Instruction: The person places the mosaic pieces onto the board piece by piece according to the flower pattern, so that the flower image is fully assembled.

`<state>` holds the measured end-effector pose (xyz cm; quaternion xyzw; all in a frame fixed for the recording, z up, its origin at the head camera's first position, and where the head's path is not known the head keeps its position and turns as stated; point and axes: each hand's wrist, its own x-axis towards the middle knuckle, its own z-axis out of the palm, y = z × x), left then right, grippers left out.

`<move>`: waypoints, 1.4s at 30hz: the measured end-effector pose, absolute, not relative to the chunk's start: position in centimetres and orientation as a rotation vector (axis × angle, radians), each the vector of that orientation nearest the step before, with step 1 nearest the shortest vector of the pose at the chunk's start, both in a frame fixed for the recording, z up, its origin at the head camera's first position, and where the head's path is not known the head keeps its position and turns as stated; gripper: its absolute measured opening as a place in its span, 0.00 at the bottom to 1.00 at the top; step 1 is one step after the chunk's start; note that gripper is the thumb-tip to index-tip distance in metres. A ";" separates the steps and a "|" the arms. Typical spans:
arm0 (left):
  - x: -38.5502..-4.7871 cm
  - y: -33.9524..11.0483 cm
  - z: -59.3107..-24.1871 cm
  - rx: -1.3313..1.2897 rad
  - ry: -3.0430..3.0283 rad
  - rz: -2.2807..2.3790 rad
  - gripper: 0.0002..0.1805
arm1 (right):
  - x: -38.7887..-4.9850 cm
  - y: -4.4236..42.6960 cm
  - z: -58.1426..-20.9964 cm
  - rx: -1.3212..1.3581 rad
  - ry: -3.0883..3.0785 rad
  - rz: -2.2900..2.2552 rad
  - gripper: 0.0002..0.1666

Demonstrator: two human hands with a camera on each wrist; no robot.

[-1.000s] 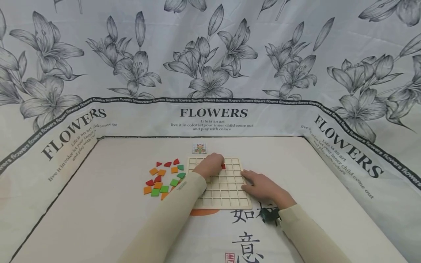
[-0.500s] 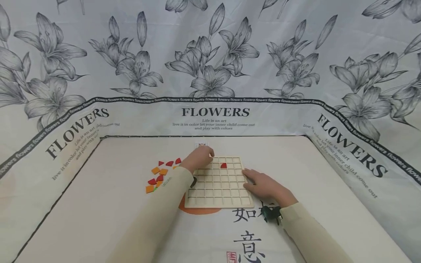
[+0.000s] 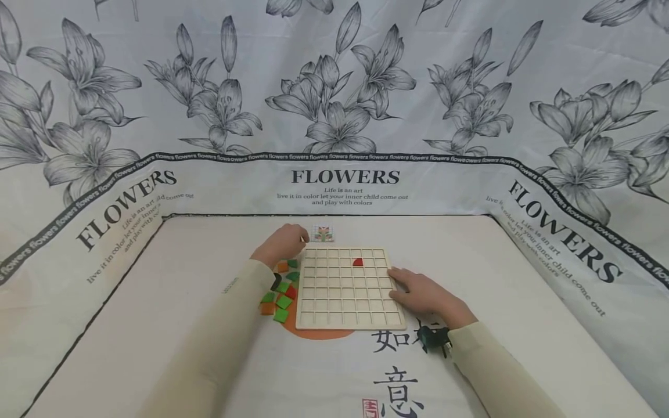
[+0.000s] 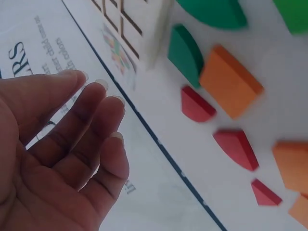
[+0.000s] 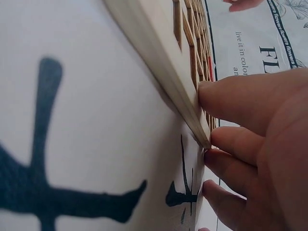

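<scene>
My left hand [image 3: 280, 244] hovers beyond the far left corner of a wooden grid board [image 3: 345, 290]. In the left wrist view its fingers are loosely bent and hold nothing. Below it lie coloured tiles: red pieces [image 4: 236, 148], an orange square [image 4: 231, 81] and a dark green curved piece [image 4: 185, 55]. A single red quarter-circle tile [image 3: 358, 262] sits in a cell near the board's far side. My right hand [image 3: 425, 295] rests at the board's right edge, its thumb [image 5: 236, 103] on the rim and other fingers against the side.
A small picture card [image 3: 323, 234] with a flower pattern lies behind the board. Several green tiles [image 3: 284, 301] and others lie left of the board, partly hidden by my left sleeve [image 3: 219, 325]. A flower-printed cloth [image 3: 345, 191] rises behind the table.
My left hand has let go of the red quarter-circle in its cell. It has moved left, off the board, to above the tiles. My right hand stays at the board's edge.
</scene>
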<state>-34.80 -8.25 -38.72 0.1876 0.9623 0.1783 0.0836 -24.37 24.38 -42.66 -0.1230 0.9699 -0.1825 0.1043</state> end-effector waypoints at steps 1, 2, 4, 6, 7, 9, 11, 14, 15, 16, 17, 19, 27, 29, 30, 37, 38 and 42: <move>-34.8 -8.7 -38.7 0.548 2.868 0.532 0.17 | -24.4 24.4 -42.7 -0.354 2.857 -0.543 0.37; -34.9 -9.1 -38.7 0.530 2.866 0.529 0.18 | -24.5 24.4 -42.7 -0.355 2.856 -0.544 0.37; -35.0 -9.7 -38.8 0.479 2.854 0.524 0.18 | -24.5 24.4 -42.8 -0.344 2.850 -0.553 0.37; -35.0 -10.3 -38.8 0.425 2.838 0.522 0.18 | -24.6 24.4 -42.8 -0.343 2.848 -0.560 0.37; -35.1 -10.6 -38.9 0.402 2.830 0.517 0.18 | -24.6 24.5 -42.9 -0.339 2.846 -0.566 0.37; -35.1 -10.9 -39.1 0.355 2.818 0.502 0.17 | -24.6 24.5 -42.9 -0.348 2.849 -0.563 0.37; -35.1 -11.1 -39.2 0.320 2.813 0.483 0.17 | -24.6 24.6 -43.0 -0.352 2.852 -0.561 0.37; -34.8 -11.1 -39.5 0.264 2.822 0.455 0.16 | -24.7 24.6 -43.1 -0.354 2.853 -0.560 0.37; -34.8 -11.1 -39.5 0.242 2.831 0.448 0.16 | -24.7 24.6 -43.2 -0.347 2.850 -0.565 0.37; -34.7 -11.0 -39.6 0.222 2.839 0.439 0.16 | -24.7 24.6 -43.2 -0.345 2.849 -0.565 0.37; -34.7 -11.0 -39.7 0.204 2.847 0.432 0.16 | -24.7 24.6 -43.2 -0.339 2.848 -0.567 0.37; -34.7 -11.0 -40.0 0.174 2.858 0.419 0.16 | -24.7 24.6 -43.3 -0.336 2.848 -0.562 0.37; -35.5 -11.2 -41.0 0.207 2.875 0.400 0.11 | -24.8 24.7 -43.3 -0.336 2.852 -0.552 0.37; -35.6 -11.2 -41.2 0.215 2.871 0.414 0.10 | -24.8 24.7 -43.3 -0.341 2.854 -0.548 0.37; -35.6 -11.2 -41.3 0.217 2.868 0.422 0.10 | -24.8 24.7 -43.3 -0.342 2.855 -0.548 0.37; -35.8 -11.1 -41.8 0.229 2.872 0.433 0.09 | -24.8 24.8 -43.4 -0.333 2.852 -0.559 0.37; -35.8 -11.1 -41.8 0.225 2.872 0.439 0.08 | -24.8 24.8 -43.4 -0.334 2.852 -0.560 0.37; -35.9 -11.0 -41.8 0.196 2.861 0.489 0.07 | -24.8 24.8 -43.4 -0.348 2.854 -0.556 0.37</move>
